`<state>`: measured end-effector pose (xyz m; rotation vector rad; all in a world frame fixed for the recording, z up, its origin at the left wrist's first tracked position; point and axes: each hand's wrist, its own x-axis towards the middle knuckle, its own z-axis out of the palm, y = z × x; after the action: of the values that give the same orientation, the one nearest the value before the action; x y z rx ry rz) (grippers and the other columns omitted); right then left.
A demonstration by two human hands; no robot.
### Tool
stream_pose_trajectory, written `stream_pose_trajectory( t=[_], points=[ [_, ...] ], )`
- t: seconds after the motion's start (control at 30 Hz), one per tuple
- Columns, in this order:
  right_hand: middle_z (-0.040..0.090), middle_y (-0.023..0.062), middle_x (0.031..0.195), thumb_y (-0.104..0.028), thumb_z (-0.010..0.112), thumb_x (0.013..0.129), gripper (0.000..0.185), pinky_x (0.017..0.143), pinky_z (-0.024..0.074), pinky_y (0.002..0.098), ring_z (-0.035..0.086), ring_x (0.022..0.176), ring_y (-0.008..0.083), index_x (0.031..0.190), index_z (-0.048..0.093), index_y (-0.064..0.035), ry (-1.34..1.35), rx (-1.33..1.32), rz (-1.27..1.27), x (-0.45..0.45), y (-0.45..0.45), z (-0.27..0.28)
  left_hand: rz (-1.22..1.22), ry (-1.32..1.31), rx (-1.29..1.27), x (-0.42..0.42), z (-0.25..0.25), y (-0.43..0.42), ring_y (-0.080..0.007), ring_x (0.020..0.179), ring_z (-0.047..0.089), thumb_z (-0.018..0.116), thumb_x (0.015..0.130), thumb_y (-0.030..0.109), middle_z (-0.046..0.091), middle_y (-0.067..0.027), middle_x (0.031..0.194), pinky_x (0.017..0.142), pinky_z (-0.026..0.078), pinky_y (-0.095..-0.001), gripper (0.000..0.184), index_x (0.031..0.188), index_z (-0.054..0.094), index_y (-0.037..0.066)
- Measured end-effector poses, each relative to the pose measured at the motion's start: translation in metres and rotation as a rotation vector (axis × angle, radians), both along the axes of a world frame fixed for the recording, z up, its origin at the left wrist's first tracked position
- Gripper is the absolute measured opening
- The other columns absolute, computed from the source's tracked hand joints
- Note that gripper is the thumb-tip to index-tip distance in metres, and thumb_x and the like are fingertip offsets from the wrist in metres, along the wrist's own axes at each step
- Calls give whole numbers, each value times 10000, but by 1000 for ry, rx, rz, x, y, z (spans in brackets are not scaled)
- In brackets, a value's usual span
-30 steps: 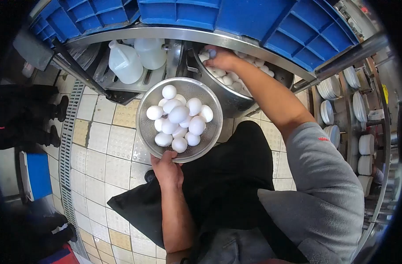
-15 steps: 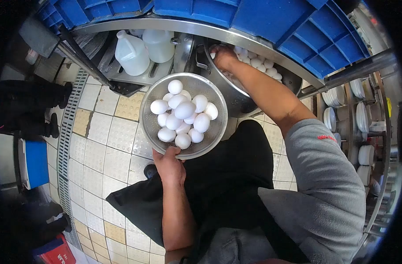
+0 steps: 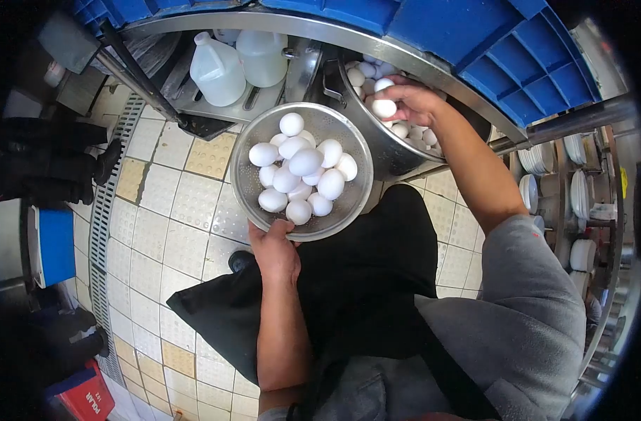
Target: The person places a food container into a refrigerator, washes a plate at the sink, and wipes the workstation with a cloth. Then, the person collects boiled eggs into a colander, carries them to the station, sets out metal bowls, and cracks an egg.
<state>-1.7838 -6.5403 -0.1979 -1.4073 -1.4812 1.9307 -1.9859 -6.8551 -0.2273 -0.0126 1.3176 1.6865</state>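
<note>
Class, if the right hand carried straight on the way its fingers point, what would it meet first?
With the held eggs leading, the right hand would probably meet the other eggs in the metal pot; height is unclear, so it might pass above them.

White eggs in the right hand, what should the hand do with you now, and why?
I'd probably move the right hand across and gently set its white eggs in the colander: they are over the metal stockpot, and the left hand holds the colander beside it, with a pile of eggs inside.
</note>
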Motion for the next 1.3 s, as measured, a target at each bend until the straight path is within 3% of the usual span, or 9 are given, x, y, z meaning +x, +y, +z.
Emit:
stream_pose_trajectory(
  t=[0.13, 0.4, 0.47, 0.6, 0.7, 0.83, 1.0, 1.17, 1.3],
  points=[
    [611, 154, 1127, -102, 616, 893, 377, 767, 611, 423, 663, 974, 267, 1231, 486, 4, 338, -116, -70, 22, -27, 26, -7, 7, -12, 2, 2, 3, -141, 656, 570, 479, 708, -66, 566, -94, 964, 430, 428, -234, 552, 1251, 440, 22],
    [585, 196, 1184, -74, 611, 866, 390, 784, 615, 427, 651, 997, 277, 1232, 496, 1, 713, -21, 6, 8, -110, 69, -61, 15, 5, 3, 2, 6, -113, 599, 534, 471, 710, -70, 566, -82, 932, 397, 366, -214, 545, 1249, 444, 11],
    [529, 214, 1274, -52, 628, 828, 444, 793, 602, 432, 623, 1052, 309, 1251, 493, -41, 636, 43, 19, -11, -129, 68, -124, 58, -3, 3, -3, 5, -181, 675, 599, 479, 721, -61, 578, -116, 961, 451, 464, -249, 524, 1243, 451, -25],
    [559, 75, 1246, -61, 768, 730, 498, 972, 457, 335, 573, 1112, 200, 1188, 572, -84, 410, 70, 211, -62, -157, 60, -77, 21, 50, 10, -17, 10, -195, 705, 604, 477, 716, -70, 570, -121, 989, 467, 478, -258, 526, 1240, 453, -26],
    [502, 77, 1215, -149, 839, 675, 447, 977, 434, 343, 507, 1169, 212, 1073, 639, -121, 110, 621, 374, -95, -170, 45, -47, 47, 123, 14, -15, 13, -210, 793, 606, 471, 712, -81, 559, -123, 1022, 562, 503, -270, 531, 1240, 451, -28],
    [472, 120, 1236, -182, 859, 615, 460, 986, 420, 336, 500, 1176, 279, 1023, 653, -128, -36, 791, 407, -116, -182, 37, -96, 72, 41, 14, -9, 10, -227, 917, 590, 462, 708, -88, 555, -125, 1062, 726, 503, -311, 546, 1251, 447, -31],
    [548, 95, 1129, -198, 844, 650, 413, 953, 433, 334, 522, 1124, 251, 1005, 658, -97, -61, 896, 388, -119, -158, 37, -104, 233, 51, 8, -12, 6, -242, 954, 590, 459, 705, -94, 557, -137, 1100, 791, 504, -337, 560, 1263, 435, -42],
    [587, 74, 1075, -231, 831, 692, 395, 903, 455, 325, 569, 1024, 226, 1008, 661, -64, -242, 874, 209, -98, -139, 47, -41, 72, 85, 5, -7, 4, -225, 1045, 559, 455, 709, -99, 552, -127, 1156, 891, 454, -313, 616, 1319, 414, -25],
    [600, 105, 1096, -312, 791, 757, 446, 890, 471, 332, 591, 1007, 249, 1090, 652, -50, -368, 875, 230, -88, -140, 39, 3, 19, 86, 2, -8, 2, -224, 983, 576, 466, 705, -93, 555, -118, 1113, 831, 483, -312, 613, 1311, 405, -18]
  ],
)
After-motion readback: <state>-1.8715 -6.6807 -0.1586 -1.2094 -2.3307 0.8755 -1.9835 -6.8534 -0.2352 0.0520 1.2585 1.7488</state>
